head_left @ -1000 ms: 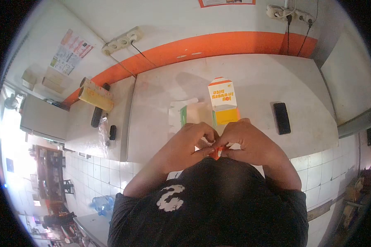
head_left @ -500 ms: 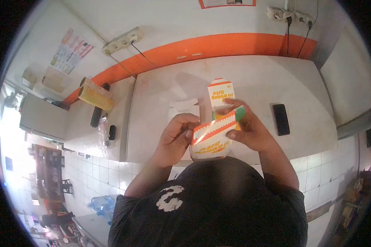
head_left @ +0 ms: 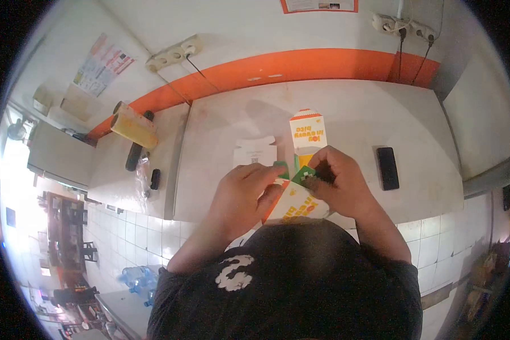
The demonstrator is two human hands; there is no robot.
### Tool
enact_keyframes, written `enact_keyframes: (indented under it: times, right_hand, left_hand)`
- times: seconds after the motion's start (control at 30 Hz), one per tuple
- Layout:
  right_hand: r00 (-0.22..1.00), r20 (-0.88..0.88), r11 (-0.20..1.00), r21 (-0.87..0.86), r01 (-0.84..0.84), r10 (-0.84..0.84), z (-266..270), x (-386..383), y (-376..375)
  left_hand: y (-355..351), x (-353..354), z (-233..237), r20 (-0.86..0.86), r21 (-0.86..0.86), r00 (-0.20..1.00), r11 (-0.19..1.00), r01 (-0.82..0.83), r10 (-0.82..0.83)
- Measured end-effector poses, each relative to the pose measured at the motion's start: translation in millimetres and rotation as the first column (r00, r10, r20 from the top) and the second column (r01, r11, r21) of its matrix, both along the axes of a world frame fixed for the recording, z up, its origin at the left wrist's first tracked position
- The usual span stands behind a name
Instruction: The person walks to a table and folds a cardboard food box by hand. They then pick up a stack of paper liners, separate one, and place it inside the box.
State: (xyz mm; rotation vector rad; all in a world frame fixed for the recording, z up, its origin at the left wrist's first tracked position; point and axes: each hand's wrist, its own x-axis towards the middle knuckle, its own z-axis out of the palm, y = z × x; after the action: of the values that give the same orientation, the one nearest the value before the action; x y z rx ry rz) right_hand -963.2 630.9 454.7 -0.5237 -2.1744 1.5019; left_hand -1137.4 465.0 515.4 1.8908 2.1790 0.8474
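Close to the body is a white, orange and green cardboard food box (head_left: pixel 298 203) with yellow lettering, tilted toward me. My left hand (head_left: pixel 239 191) is closed on its left green flap, thumb and fingers pinching near the orange edge. With bent fingers, my right hand (head_left: pixel 344 182) pinches the other green flap at the top. Just beyond the hands, a second box (head_left: pixel 308 130) with the same lettering lies on the table, its lower part hidden. A white cardboard piece (head_left: pixel 255 152) lies left of it, partly behind my left hand.
A black phone (head_left: pixel 387 168) lies on the white table (head_left: pixel 221 124) to the right. On the left side surface are yellowish rolls (head_left: pixel 133 129), a black item (head_left: pixel 155 179) and clear plastic (head_left: pixel 143 184). Power strips (head_left: pixel 173 55) hang on the wall. Blue bottles (head_left: pixel 139 279) stand lower left.
The box in my hands has turned, and its green flaps now stand up between my fingers. Both hands have shifted to those flaps. The view has moved slightly.
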Motion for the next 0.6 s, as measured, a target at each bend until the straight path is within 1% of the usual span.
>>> enact_keyframes:
  times: [0.1, 0.2, 0.3, 0.4, 0.5, 0.6]
  right_hand:
    - [0.995, -0.103, 0.990, 0.136, 0.030, -0.016, 1.5, 3.1, 1.9]
    - [0.987, -0.159, 0.981, 0.195, 0.005, 0.027, 7.2, 2.5, -1.9]
    - [0.966, -0.231, 0.903, 0.430, -0.005, 0.116, 8.9, 3.4, 4.2]
    - [0.949, -0.270, 0.837, 0.547, 0.014, 0.160, 12.2, 6.7, 5.5]
    - [0.914, -0.360, 0.801, 0.595, 0.072, 0.185, 17.2, 8.0, 4.6]
    - [0.920, -0.351, 0.833, 0.550, 0.050, 0.176, 14.3, 10.0, 7.0]
  left_hand:
    - [-2.0, -8.8, -10.0, 0.062, -0.047, 0.998, 0.998, 0.030, -0.027]
    - [-0.3, -13.7, -10.0, 0.143, -0.094, 0.980, 0.984, 0.151, -0.137]
    - [-0.1, -7.6, -8.3, 0.399, -0.071, 0.910, 0.985, 0.155, -0.114]
    - [-1.1, -1.9, -13.1, 0.585, -0.022, 0.811, 1.000, 0.017, -0.001]
    - [-2.0, -2.7, -5.0, 0.539, 0.011, 0.838, 0.995, 0.096, -0.086]
    - [0.3, -10.4, -10.4, 0.338, 0.085, 0.916, 0.976, 0.201, -0.218]
